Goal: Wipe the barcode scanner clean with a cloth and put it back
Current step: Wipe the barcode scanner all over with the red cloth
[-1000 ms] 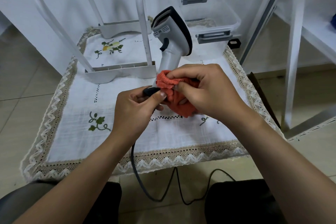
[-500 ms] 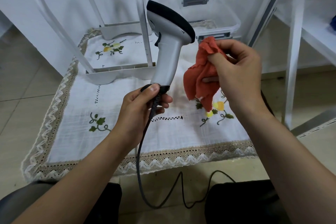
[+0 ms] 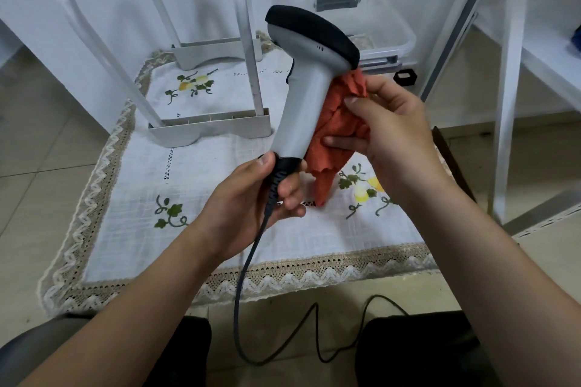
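barcode scanner (image 3: pixel 303 97) upright at centre, window side turned away, unseen. left hand (image 3: pixel 251 195) at 6 o'clock of it, fingers closed round black cable boot. right hand (image 3: pixel 386 132) at 3 o'clock, pinching orange cloth (image 3: pixel 338 122) against grey handle. clear lidded bin (image 3: pixel 383 31) at 1 o'clock, contents indistinct. cable (image 3: pixel 248 264) trailing below embroidered tablecloth (image 3: pixel 141 198).

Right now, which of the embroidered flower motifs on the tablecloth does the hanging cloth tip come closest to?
The yellow-flowered motif at the near right, just right of the orange cloth tip. The far yellow one and the green-only sprig lie well left.
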`<state>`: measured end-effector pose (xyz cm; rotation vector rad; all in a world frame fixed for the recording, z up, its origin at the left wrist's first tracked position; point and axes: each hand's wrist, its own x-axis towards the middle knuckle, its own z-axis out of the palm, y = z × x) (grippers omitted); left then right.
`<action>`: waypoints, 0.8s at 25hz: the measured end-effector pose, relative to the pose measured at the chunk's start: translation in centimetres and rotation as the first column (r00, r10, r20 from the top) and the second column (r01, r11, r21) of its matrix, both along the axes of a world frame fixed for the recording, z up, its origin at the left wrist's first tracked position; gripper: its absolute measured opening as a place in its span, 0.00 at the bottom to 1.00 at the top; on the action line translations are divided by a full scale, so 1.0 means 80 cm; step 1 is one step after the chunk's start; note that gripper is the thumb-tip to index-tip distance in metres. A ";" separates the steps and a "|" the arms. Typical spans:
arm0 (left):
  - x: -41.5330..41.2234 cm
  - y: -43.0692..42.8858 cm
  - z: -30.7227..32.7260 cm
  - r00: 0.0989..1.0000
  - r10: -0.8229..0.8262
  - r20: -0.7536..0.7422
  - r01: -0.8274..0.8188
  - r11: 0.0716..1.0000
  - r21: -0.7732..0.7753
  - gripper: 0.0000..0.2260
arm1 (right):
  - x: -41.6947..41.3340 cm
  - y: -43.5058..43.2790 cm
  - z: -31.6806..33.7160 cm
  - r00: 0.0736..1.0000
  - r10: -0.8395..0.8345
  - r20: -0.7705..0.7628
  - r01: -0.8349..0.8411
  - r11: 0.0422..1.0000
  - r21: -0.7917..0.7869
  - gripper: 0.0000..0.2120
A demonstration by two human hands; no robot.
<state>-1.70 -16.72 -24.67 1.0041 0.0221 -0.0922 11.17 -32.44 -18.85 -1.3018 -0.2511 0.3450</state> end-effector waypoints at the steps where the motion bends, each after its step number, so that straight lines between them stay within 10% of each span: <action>1: 0.001 -0.001 -0.001 1.000 -0.028 0.002 0.028 1.000 -0.012 0.20 | -0.001 0.002 -0.001 0.998 0.049 -0.047 -0.049 0.999 0.000 0.10; 12: 0.006 -0.004 -0.009 0.979 -0.180 -0.094 0.165 0.975 -0.148 0.19 | -0.002 0.006 -0.007 0.880 0.322 -0.349 -0.250 0.939 0.237 0.10; 20: 0.006 -0.020 -0.001 0.982 0.117 -0.146 -0.079 0.967 0.243 0.15 | 0.001 0.002 -0.008 0.952 0.069 -0.299 -0.075 0.997 -0.008 0.15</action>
